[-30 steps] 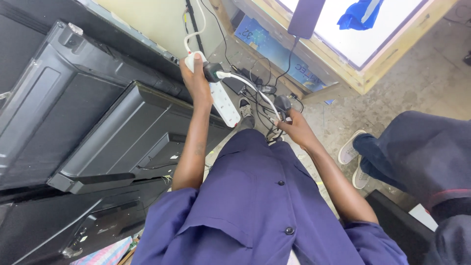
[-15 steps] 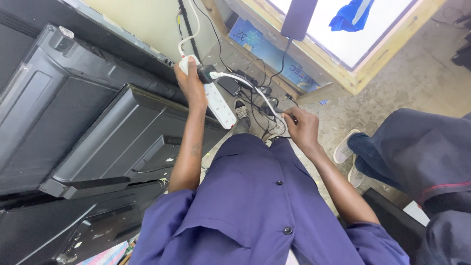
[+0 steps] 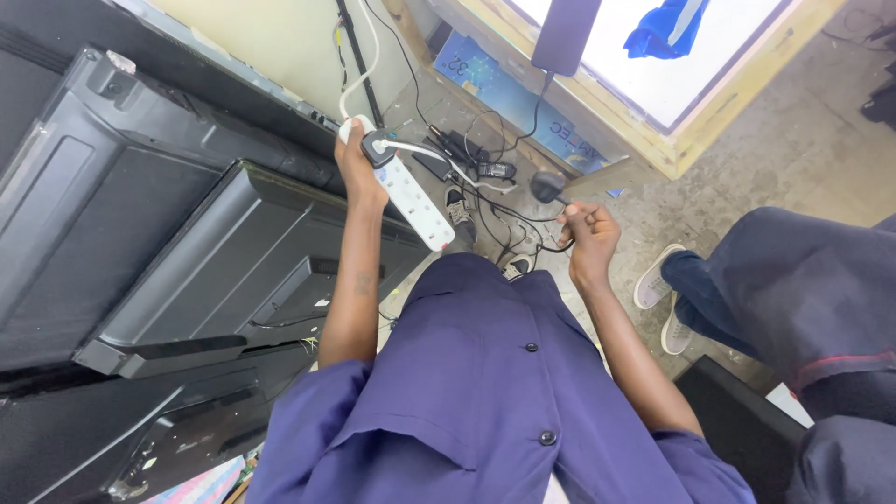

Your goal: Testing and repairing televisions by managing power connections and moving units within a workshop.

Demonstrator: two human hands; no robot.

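Left hand (image 3: 357,166) wrapped around the upper end of a long white plastic power strip (image 3: 407,189), held out in the air above the floor. One dark plug (image 3: 378,147) with a white cable seated in the strip's top socket, right by the fingers. Right hand (image 3: 586,233) closed on a thin black cable, pinched between thumb and fingers, with a black moulded plug (image 3: 549,187) standing just above the knuckles, clear of the strip and well to its right. Between the two hands, lower down, a tangle of black cables and adapters (image 3: 485,187) lying on the grey concrete floor (image 3: 793,149). Off to the left, large black flat-screen television backs (image 3: 159,243) leaning stacked against the wall. Top right, a pale wooden-framed lit panel (image 3: 672,89). At the right edge, another person's dark-trousered legs and white shoes (image 3: 658,299).
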